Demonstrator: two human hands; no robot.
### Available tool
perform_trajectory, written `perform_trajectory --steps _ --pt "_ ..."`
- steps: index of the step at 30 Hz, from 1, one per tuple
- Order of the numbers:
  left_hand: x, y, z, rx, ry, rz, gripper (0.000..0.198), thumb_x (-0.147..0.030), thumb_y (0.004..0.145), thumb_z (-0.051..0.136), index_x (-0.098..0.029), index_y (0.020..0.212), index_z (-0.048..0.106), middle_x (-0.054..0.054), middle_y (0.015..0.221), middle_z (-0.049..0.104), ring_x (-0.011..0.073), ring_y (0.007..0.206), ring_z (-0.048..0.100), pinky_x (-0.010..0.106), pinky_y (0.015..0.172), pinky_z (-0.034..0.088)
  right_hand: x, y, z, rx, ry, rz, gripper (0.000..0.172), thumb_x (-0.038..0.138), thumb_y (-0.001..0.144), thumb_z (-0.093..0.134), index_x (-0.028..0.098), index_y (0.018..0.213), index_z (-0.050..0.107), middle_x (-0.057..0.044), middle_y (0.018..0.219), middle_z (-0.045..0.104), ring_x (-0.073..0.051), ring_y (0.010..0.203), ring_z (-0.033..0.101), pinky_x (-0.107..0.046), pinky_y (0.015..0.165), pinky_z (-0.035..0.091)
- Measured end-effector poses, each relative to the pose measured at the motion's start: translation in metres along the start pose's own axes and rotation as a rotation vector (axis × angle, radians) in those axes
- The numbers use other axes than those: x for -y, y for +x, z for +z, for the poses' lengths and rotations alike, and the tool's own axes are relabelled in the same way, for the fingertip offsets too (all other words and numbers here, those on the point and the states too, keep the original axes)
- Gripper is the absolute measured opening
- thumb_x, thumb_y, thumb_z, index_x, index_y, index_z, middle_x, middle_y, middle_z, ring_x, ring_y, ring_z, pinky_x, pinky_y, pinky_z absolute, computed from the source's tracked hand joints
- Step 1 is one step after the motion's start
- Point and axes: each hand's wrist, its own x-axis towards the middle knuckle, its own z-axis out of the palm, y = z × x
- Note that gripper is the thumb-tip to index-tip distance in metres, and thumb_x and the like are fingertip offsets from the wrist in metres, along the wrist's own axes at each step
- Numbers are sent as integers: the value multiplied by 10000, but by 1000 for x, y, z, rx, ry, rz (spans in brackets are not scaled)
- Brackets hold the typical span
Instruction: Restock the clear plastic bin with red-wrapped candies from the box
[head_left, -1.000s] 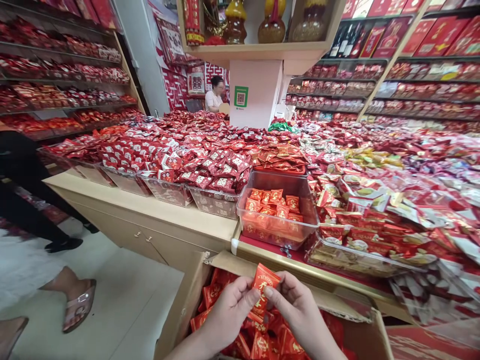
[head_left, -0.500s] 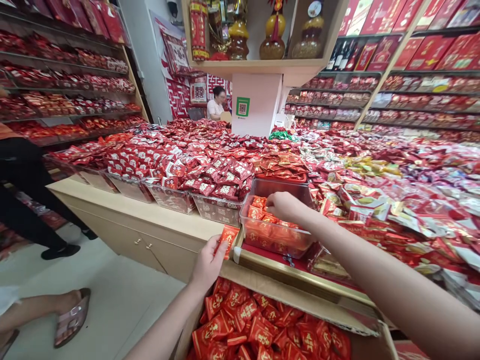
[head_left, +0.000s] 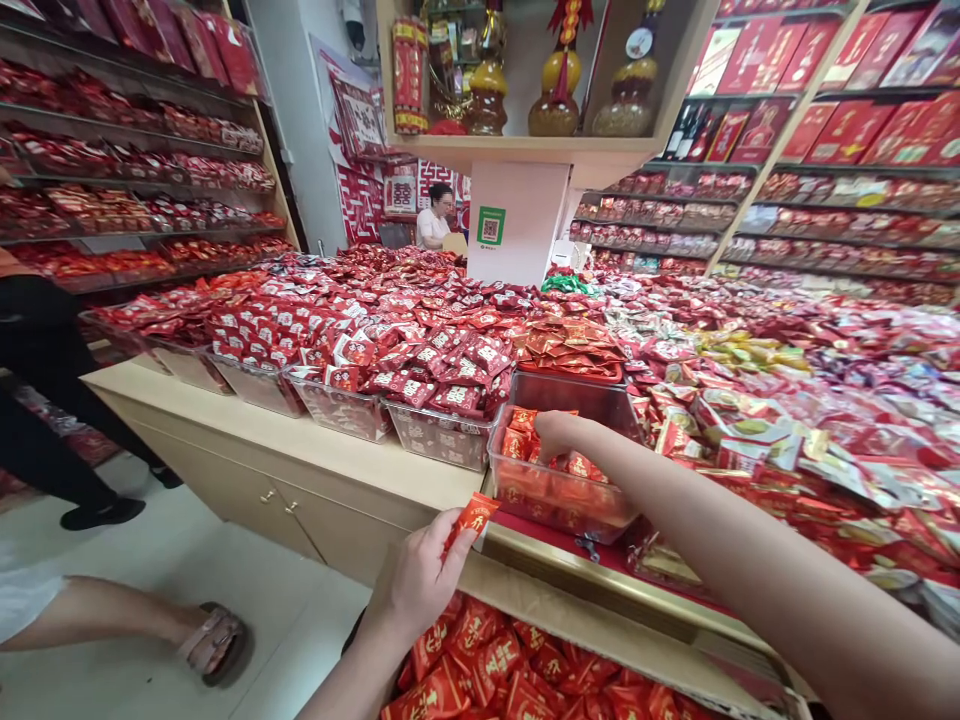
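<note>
My left hand (head_left: 429, 570) pinches a red packet (head_left: 472, 520) with gold lettering between thumb and fingers, above the near edge of an open cardboard box (head_left: 600, 620). Many red packets (head_left: 487, 660) fill that box. My right hand (head_left: 559, 438) reaches down into a clear plastic bin (head_left: 562, 500) partly filled with red packets. Its fingertips are hidden among the packets there, and whether they grip one cannot be made out.
Clear bins of wrapped sweets (head_left: 442, 430) line the counter (head_left: 330, 430). A display cabinet (head_left: 525, 150) overhangs it. People's legs (head_left: 112, 610) are at the left; a seated person (head_left: 435, 218) is behind the counter. Stocked shelves stand on both sides.
The view has shifted a little. My right hand is lower in the clear bin. My left hand still holds its packet, now tilted further right. The sandalled foot at the left has moved right.
</note>
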Motion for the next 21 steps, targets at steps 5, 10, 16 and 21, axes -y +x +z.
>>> perform_trajectory --steps 5,10,16,21 --pt "2 0 1 1 45 18 260 -335 885 373 -216 1066 517 41 899 687 169 749 644 226 655 455 5 -11 -15 153 -42 30 103 111 638 654 138 572 580 40 378 472 -105 417 520 -207 446 400" --pt "1 0 0 -16 48 33 236 -320 878 392 -224 1046 528 12 855 691 158 730 646 214 630 453 -11 -11 -37 83 120 -56 67 90 678 576 154 696 573 60 419 477 -79 365 467 -220 446 386" --pt "1 1 2 -35 91 77 228 -317 882 384 -212 1018 535 20 854 691 161 731 646 225 632 453 -35 -19 -76 43 -265 1 174 44 667 512 141 784 596 35 478 528 -98 432 512 -237 504 394" --pt "4 2 5 -39 120 93 259 -337 883 373 -202 1036 532 31 845 693 166 726 647 238 638 465 -45 -21 -58 363 -490 23 159 20 583 533 58 685 648 -5 458 506 -181 562 552 -309 553 423"
